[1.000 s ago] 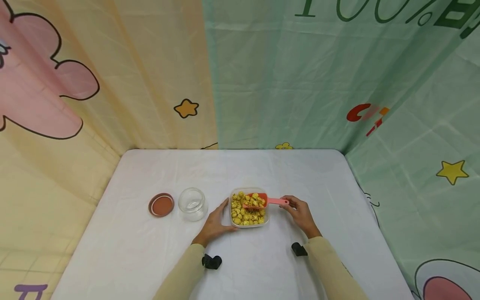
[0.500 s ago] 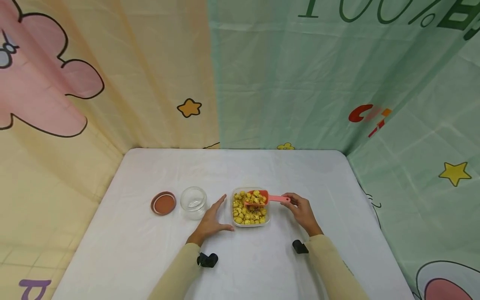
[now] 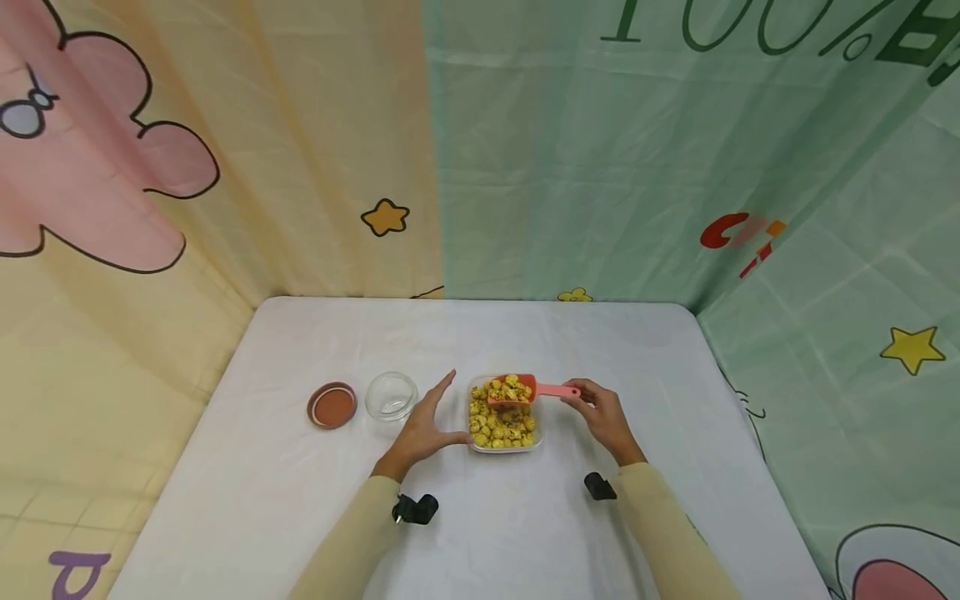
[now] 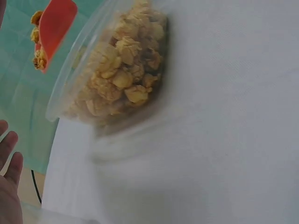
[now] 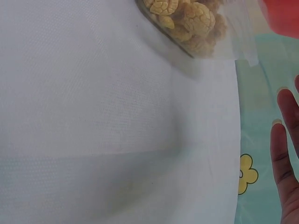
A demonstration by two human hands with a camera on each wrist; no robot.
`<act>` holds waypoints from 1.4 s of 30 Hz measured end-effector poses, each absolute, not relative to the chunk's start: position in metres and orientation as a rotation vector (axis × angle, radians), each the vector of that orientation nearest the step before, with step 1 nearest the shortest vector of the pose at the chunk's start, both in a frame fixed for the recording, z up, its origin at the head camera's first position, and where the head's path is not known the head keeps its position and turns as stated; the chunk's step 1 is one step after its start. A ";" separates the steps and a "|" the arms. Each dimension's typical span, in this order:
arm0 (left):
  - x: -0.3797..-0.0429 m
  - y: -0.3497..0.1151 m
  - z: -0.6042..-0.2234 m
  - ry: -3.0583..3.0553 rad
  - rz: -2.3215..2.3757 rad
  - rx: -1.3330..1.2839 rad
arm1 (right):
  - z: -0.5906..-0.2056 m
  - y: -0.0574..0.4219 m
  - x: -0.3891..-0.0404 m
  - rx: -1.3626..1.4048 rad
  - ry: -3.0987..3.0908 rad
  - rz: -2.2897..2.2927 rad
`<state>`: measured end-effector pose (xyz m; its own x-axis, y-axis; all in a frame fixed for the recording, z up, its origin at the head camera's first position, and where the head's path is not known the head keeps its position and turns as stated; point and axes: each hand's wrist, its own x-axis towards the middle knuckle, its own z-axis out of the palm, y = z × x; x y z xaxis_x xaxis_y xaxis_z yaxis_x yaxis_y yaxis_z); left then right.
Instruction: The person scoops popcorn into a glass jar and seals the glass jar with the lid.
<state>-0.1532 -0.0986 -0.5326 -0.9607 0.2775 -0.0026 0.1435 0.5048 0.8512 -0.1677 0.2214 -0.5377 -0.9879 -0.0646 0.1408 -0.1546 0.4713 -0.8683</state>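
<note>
A red scoop [image 3: 532,387] loaded with popcorn is held over a clear plastic tub [image 3: 504,451]. My right hand [image 3: 604,417] pinches the end of its pink handle. Yellow popcorn [image 3: 501,431] fills much of the tub, which stands on the table. To the left of the tub, my left hand [image 3: 420,433] has its fingers spread and its thumb tip close to the tub's near left corner; I cannot tell if it touches. In the left wrist view the raised scoop [image 4: 57,30] shows above the tub's rim.
An uncovered clear glass jar [image 3: 391,397] stands just left of my left hand. Further left lies a brown round lid [image 3: 332,406]. White cloth covers the table [image 3: 495,533], and printed curtains [image 3: 555,167] hang behind it and at both sides.
The loaded scoop has risen out of the popcorn, leaving a hollow below it. My left hand has let go of the tub's side and moved away a little to the left.
</note>
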 end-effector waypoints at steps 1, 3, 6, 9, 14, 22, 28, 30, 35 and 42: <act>-0.154 -0.099 -0.530 2.605 1.457 0.370 | -0.537 0.221 -0.168 0.194 -2.620 1.564; -0.156 -0.099 -0.524 2.609 1.466 0.388 | -0.536 0.221 -0.169 0.194 -2.627 1.568; -0.158 -0.100 -0.514 2.605 1.482 0.429 | -0.534 0.220 -0.171 0.220 -2.622 1.567; -0.160 -0.102 -0.503 2.601 1.503 0.466 | -0.530 0.220 -0.173 0.245 -2.612 1.554; -0.162 -0.107 -0.486 2.628 1.498 0.488 | -0.524 0.220 -0.172 0.200 -2.614 1.547; -0.164 -0.138 -0.465 2.704 1.530 0.375 | -0.518 0.214 -0.177 0.238 -2.598 1.519; -0.162 -0.170 -0.464 2.751 1.575 0.300 | -0.516 0.206 -0.180 0.272 -2.601 1.504; -0.161 -0.179 -0.466 2.758 1.581 0.281 | -0.515 0.203 -0.182 0.282 -2.604 1.508; -0.158 -0.198 -0.473 2.786 1.528 0.180 | -0.510 0.195 -0.186 0.292 -2.595 1.551; -0.154 -0.214 -0.487 2.767 1.480 0.046 | -0.503 0.184 -0.192 0.333 -2.581 1.582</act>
